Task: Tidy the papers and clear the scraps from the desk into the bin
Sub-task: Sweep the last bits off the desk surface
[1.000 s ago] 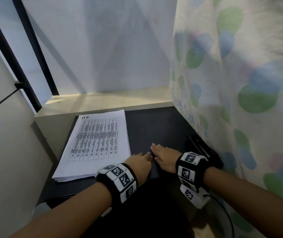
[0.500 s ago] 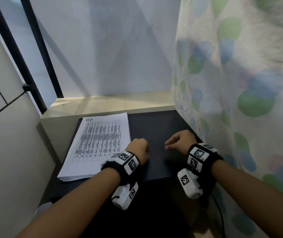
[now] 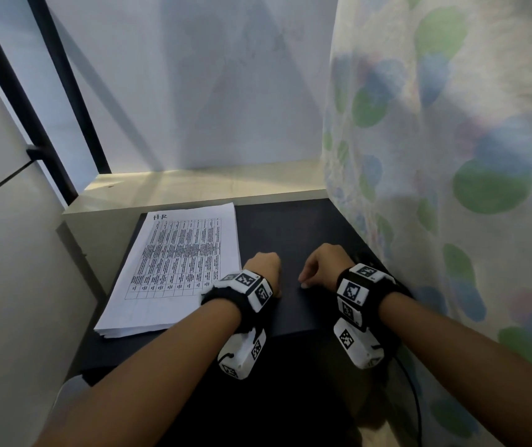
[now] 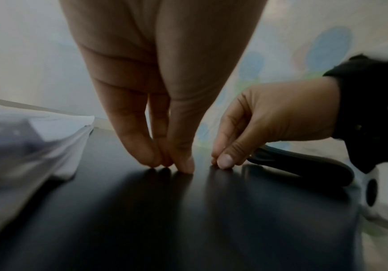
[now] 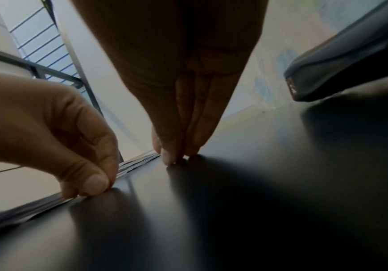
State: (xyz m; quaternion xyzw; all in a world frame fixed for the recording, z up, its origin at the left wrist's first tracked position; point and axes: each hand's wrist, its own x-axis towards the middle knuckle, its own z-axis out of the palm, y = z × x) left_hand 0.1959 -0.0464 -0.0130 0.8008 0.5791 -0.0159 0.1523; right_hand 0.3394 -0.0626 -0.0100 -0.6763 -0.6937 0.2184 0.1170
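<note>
From the head view, the stack of papers (image 3: 174, 269) is seen squared up on the left part of the dark worktop (image 3: 290, 227). The left hand (image 3: 263, 269) and the right hand (image 3: 321, 264) are set side by side just right of the stack, both curled with fingertips down on the surface. No scraps and no bin can be made out, so the paper step is judged done and the scrap step in hand.

From the left wrist view, the left hand's fingers (image 4: 142, 146) are bunched together, tips touching the worktop. Whether a tiny scrap is pinched cannot be told. A dark object (image 4: 304, 165) lies behind the right hand.

From the right wrist view, the right hand's fingers (image 5: 177, 146) are likewise bunched on the surface, with nothing visibly held. Next, any gathered bits would need lifting and the bin locating.
</note>
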